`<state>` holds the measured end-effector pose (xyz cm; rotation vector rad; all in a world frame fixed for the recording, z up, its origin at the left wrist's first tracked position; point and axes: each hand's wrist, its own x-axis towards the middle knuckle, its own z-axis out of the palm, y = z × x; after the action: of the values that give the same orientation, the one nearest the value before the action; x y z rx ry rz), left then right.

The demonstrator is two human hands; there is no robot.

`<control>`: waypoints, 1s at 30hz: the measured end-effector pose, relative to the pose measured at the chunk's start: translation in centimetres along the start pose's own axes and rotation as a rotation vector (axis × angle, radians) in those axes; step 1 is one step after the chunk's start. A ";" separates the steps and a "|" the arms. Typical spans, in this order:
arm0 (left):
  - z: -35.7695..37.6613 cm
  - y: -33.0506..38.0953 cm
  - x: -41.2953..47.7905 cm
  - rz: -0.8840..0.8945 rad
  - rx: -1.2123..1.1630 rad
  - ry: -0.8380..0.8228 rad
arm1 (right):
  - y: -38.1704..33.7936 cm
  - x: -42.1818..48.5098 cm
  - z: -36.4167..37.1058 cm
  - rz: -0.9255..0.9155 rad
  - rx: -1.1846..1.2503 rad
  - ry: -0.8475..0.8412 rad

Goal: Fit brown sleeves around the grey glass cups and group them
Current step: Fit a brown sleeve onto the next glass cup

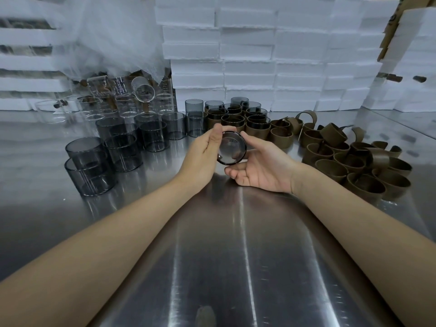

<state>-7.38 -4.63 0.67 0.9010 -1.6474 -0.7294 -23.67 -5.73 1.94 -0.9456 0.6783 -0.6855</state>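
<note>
Left hand (203,154), right hand (262,168) grip cup (232,147) rim above table (236,244)

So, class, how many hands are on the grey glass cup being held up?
2. The left hand grips the left rim of the grey glass cup; the right hand holds its right side from below. Neither is hidden.

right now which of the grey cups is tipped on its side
The grey cup held between the left hand and right hand, turned end-on to the camera; the other grey cups stand upright on the table.
</note>
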 end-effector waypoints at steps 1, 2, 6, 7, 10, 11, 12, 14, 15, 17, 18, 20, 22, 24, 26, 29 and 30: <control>0.0 0.0 0.0 -0.011 -0.013 -0.025 | 0.0 0.0 -0.1 -0.003 0.012 -0.002; 0.1 0.0 0.0 -0.019 -0.003 -0.052 | 0.0 0.0 -0.1 -0.006 0.021 -0.008; 0.2 -0.2 0.0 0.009 0.107 -0.070 | 0.0 0.0 -0.2 -0.010 0.044 -0.041; 0.2 -0.3 0.0 0.015 0.108 -0.053 | 0.0 0.0 -0.2 -0.006 0.048 -0.048; 0.2 -0.4 0.0 0.027 0.101 -0.012 | 0.1 0.1 0.0 0.000 0.046 -0.063; 0.2 -0.3 0.0 0.035 0.105 -0.007 | 0.1 0.1 0.0 -0.003 0.047 -0.058; 0.2 -0.3 0.0 0.043 0.110 -0.001 | 0.1 0.1 0.0 -0.009 0.049 -0.052; 0.2 -0.1 0.0 0.055 0.119 0.019 | 0.2 0.2 0.0 -0.022 0.055 -0.048; 0.2 -0.1 0.0 0.056 0.118 0.030 | 0.2 0.2 0.0 -0.024 0.061 -0.051; 0.4 0.0 0.1 0.049 0.092 0.049 | 0.3 0.2 -0.1 -0.021 0.081 -0.069; 0.5 0.0 0.1 0.043 0.078 0.058 | 0.3 0.2 -0.1 -0.019 0.093 -0.082; 0.6 0.1 0.2 0.038 0.069 0.081 | 0.3 0.2 -0.2 -0.013 0.110 -0.099; 0.7 0.1 0.2 0.048 0.070 0.102 | 0.3 0.2 -0.2 -0.003 0.114 -0.111; 0.7 0.2 0.3 0.059 0.071 0.125 | 0.4 0.3 0.0 0.004 0.093 -0.114; 0.6 0.2 0.3 0.042 0.072 0.135 | 0.5 0.3 0.2 0.010 0.061 -0.103; 0.6 0.1 0.3 0.010 0.061 0.150 | 0.4 0.0 0.4 0.020 0.021 -0.094; 0.6 0.0 0.3 -0.007 0.047 0.165 | 0.3 -0.2 0.5 0.020 0.005 -0.096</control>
<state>-8.00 -4.87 0.70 0.9747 -1.5211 -0.6071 -23.30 -5.23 1.88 -0.9601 0.6003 -0.6197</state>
